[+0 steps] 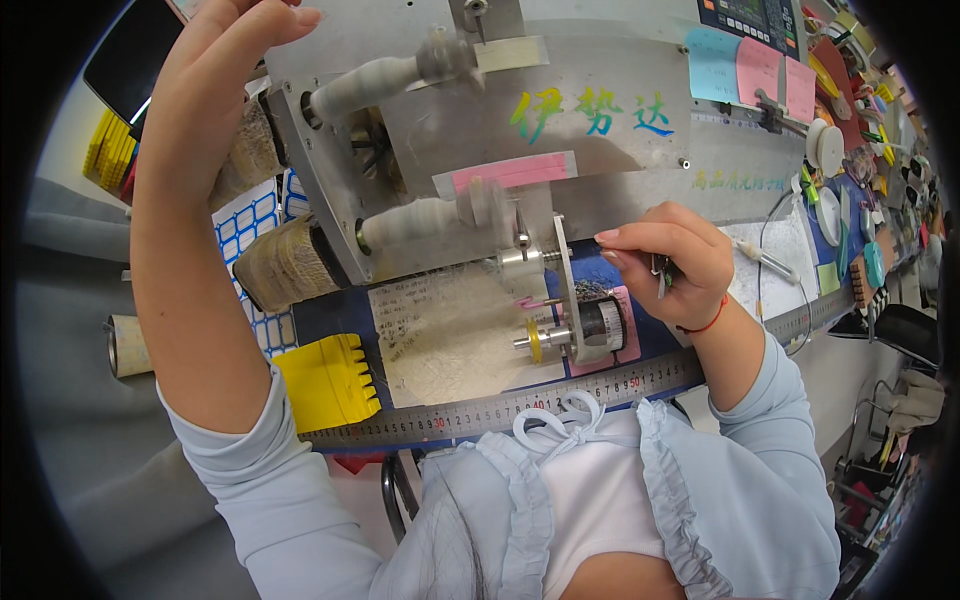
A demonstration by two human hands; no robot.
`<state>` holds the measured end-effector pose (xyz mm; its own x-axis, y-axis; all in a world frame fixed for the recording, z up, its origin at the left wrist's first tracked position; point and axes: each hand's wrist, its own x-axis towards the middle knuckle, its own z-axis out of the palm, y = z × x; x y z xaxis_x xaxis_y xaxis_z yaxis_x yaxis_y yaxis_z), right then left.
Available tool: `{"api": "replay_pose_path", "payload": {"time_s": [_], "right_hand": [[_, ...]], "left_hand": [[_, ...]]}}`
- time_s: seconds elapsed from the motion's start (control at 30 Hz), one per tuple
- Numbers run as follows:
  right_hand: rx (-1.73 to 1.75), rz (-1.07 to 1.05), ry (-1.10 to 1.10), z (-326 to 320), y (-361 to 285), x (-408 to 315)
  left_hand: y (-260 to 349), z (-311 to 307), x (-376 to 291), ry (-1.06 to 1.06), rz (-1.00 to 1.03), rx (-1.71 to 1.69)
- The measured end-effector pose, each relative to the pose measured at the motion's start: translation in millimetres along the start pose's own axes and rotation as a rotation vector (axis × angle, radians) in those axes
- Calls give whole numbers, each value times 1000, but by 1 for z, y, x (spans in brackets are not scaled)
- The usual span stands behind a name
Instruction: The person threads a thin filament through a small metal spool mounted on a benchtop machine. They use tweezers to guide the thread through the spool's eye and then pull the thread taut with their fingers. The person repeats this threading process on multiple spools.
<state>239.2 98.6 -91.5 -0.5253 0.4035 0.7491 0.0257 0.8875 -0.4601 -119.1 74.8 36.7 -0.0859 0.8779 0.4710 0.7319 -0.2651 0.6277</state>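
My left hand is raised at the top left, partly cut off by the picture's edge; what its fingertips hold cannot be seen. Right of centre, my right hand has thumb and forefinger close together beside a metal bracket. A small metal tool is tucked in its curled fingers; a thread at the fingertips cannot be made out. Between the hands stands a metal winding machine with two whitish spindles, an upper one and a lower one, both blurred. A yellow ring sits on a metal shaft below.
A yellow plastic piece with a toothed edge lies at the near left, by a long steel ruler. Handwritten paper lies under the machine. Two fabric-wrapped blocks flank its left plate, the lower one nearer. A cable runs at right.
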Motion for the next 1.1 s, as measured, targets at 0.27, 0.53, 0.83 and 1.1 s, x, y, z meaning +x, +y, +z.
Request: {"api": "replay_pose_path", "payload": {"time_s": [0.27,0.53,0.83,1.1], "right_hand": [[3,1,1,1,0,1],[6,18,-9,2,0,0],[12,81,-118,-1,-7,6],[224,246,-278,-17,-38,42]], "left_hand": [[20,4,0,-33,-9,-16],[43,19,-15,34,-36,-284],[56,18,-35,-79,490,707],[51,15,-36,-2,578,920]]}}
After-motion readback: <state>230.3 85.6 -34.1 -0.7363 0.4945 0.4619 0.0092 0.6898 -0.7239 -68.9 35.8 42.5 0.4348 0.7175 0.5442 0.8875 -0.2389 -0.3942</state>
